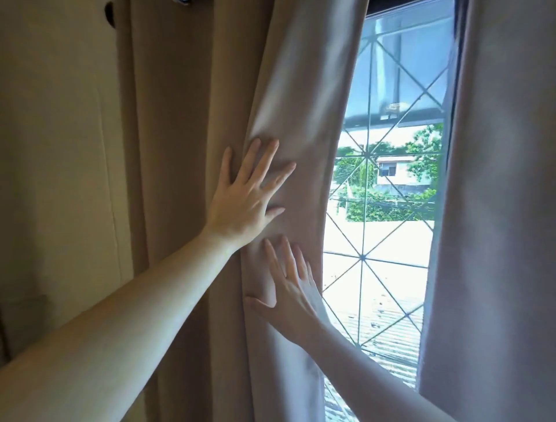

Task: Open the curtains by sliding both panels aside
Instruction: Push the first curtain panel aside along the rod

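A beige left curtain panel hangs bunched in folds on the left side of the window. My left hand lies flat on it with fingers spread, near its inner edge. Just below, my right hand also presses flat against the same panel's edge, fingers apart, holding nothing. The right curtain panel hangs at the right side. Between the two panels a gap shows the window with its diamond-pattern metal grille.
A cream wall runs to the left of the left panel. The end of the curtain rod shows at the top. Outside the glass are rooftops, trees and a house.
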Action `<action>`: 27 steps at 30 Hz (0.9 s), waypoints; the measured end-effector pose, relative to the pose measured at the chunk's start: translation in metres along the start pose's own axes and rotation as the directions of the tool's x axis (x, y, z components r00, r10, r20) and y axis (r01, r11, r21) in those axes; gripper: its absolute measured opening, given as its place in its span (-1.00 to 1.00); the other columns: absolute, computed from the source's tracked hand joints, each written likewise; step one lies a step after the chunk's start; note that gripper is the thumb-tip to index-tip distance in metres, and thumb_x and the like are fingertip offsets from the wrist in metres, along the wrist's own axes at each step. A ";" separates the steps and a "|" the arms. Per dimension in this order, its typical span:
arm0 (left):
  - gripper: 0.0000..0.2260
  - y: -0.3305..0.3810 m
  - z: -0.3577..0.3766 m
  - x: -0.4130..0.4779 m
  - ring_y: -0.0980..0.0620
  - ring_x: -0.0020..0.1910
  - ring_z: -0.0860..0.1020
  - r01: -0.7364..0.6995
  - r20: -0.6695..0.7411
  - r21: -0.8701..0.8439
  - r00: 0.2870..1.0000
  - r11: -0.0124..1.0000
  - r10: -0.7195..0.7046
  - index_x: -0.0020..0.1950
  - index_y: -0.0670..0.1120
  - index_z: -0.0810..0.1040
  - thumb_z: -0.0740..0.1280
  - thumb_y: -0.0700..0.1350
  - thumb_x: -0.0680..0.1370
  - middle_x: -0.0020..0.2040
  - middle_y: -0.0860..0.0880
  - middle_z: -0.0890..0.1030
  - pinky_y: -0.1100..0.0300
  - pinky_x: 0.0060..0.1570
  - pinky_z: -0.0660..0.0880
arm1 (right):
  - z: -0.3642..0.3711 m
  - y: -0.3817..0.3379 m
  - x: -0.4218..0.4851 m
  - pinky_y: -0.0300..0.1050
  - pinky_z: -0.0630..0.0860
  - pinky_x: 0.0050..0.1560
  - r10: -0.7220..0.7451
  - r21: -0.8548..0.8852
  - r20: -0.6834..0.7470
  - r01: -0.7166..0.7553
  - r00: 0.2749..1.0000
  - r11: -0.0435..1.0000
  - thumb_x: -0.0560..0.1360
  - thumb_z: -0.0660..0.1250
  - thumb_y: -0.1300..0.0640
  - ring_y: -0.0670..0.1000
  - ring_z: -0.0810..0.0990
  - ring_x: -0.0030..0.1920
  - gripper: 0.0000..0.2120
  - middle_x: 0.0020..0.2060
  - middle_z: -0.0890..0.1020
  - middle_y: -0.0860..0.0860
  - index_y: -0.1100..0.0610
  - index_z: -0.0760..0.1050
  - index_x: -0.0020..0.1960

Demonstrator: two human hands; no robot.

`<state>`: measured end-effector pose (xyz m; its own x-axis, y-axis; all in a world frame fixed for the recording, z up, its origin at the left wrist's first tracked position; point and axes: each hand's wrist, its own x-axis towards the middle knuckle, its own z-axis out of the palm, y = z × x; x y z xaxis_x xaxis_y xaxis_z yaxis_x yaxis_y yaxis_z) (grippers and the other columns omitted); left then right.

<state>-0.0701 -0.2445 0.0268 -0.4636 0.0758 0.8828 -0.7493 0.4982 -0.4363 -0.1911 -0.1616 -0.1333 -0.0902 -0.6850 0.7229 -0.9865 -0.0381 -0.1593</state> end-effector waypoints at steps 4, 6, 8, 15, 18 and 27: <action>-0.21 -0.034 0.021 -0.012 -0.24 0.82 0.01 -0.004 0.008 0.008 1.000 1.000 0.004 0.80 0.21 0.12 0.38 0.34 0.65 0.84 -0.11 -0.01 -0.43 0.73 0.03 | 0.029 -0.018 0.023 0.33 0.08 0.68 -0.019 -0.003 0.021 0.019 1.000 1.000 0.53 0.20 -0.52 0.24 -0.13 0.74 0.03 0.77 -0.19 0.05 -0.16 -0.26 0.75; -0.21 -0.051 0.031 -0.018 -0.24 0.82 0.01 0.002 0.011 0.014 1.000 1.000 -0.003 0.80 0.20 0.12 0.37 0.35 0.66 0.84 -0.11 -0.01 -0.42 0.73 0.01 | 0.043 -0.028 0.035 0.34 0.09 0.68 -0.027 0.000 0.016 0.027 0.999 1.000 0.53 0.18 -0.53 0.25 -0.12 0.74 0.03 0.77 -0.19 0.05 -0.15 -0.26 0.76; -0.22 -0.068 0.041 -0.024 -0.24 0.82 0.01 0.003 0.016 0.022 1.000 1.000 -0.004 0.80 0.20 0.12 0.36 0.35 0.66 0.84 -0.10 -0.02 -0.40 0.73 -0.01 | 0.058 -0.039 0.047 0.34 0.09 0.68 -0.032 0.015 0.019 0.031 0.999 0.999 0.52 0.19 -0.52 0.27 -0.09 0.74 0.03 0.78 -0.17 0.05 -0.16 -0.24 0.76; -0.22 -0.130 0.064 -0.051 -0.23 0.82 0.01 0.019 0.013 0.055 1.000 0.998 -0.019 0.80 0.18 0.15 0.39 0.30 0.65 0.84 -0.11 0.01 -0.38 0.75 0.00 | 0.101 -0.080 0.087 0.39 0.09 0.67 -0.050 0.022 0.028 0.049 0.998 0.999 0.50 0.19 -0.51 0.25 -0.07 0.74 0.03 0.78 -0.13 0.05 -0.16 -0.24 0.76; -0.22 -0.155 0.072 -0.062 -0.23 0.82 0.01 0.021 0.028 0.078 0.999 0.997 -0.023 0.80 0.18 0.16 0.39 0.30 0.65 0.84 -0.11 0.02 -0.38 0.74 -0.01 | 0.120 -0.099 0.102 0.41 0.11 0.65 -0.055 0.017 0.017 0.055 0.998 0.998 0.50 0.19 -0.52 0.25 -0.04 0.73 0.03 0.78 -0.10 0.07 -0.15 -0.22 0.76; -0.22 -0.221 0.103 -0.095 -0.22 0.83 0.00 0.082 0.083 0.121 0.992 0.989 -0.092 0.80 0.21 0.14 0.37 0.32 0.64 0.84 -0.07 -0.02 -0.48 0.71 0.00 | 0.174 -0.144 0.143 0.42 0.11 0.63 -0.069 0.023 0.019 0.069 0.997 0.997 0.50 0.21 -0.54 0.27 0.01 0.73 0.06 0.78 -0.05 0.09 -0.14 -0.21 0.76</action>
<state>0.0912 -0.4505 0.0211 -0.4302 -0.0419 0.9018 -0.8365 0.3941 -0.3807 -0.0377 -0.3806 -0.1240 -0.0194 -0.6942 0.7195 -0.9870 -0.1017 -0.1247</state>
